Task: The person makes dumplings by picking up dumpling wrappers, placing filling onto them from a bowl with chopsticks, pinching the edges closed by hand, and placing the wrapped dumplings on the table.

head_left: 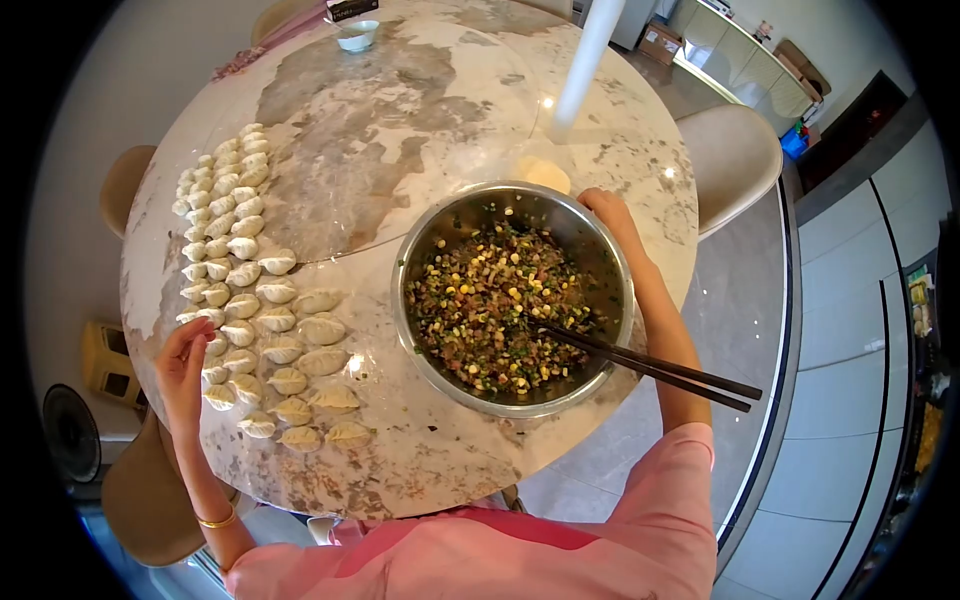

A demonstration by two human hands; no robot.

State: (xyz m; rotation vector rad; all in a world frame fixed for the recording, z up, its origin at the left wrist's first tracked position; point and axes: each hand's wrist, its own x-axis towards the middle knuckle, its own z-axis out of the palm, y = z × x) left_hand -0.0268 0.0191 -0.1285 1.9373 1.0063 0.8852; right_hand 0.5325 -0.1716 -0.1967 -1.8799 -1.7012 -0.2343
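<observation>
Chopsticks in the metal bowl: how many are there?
2: an upper chopstick and a lower chopstick, slanting over the right rim of the metal bowl, tips in the filling. Any buried would not show.

1. This looks like a home dining area, centred on a large round marble-patterned table (pixel 340 150).
2. On the table, a steel bowl (pixel 600 260) of chopped filling (pixel 490 300) with long chopsticks (pixel 660 364) and rows of dumplings (pixel 241 306) suggest family cooking.
3. Round-backed chairs stand about the table, a pale one (pixel 728 165) to its right and a brown one (pixel 145 500) at its near left.
4. Beyond the table's far right are low, pale cabinets (pixel 735 60) and a cardboard box (pixel 660 42).
</observation>
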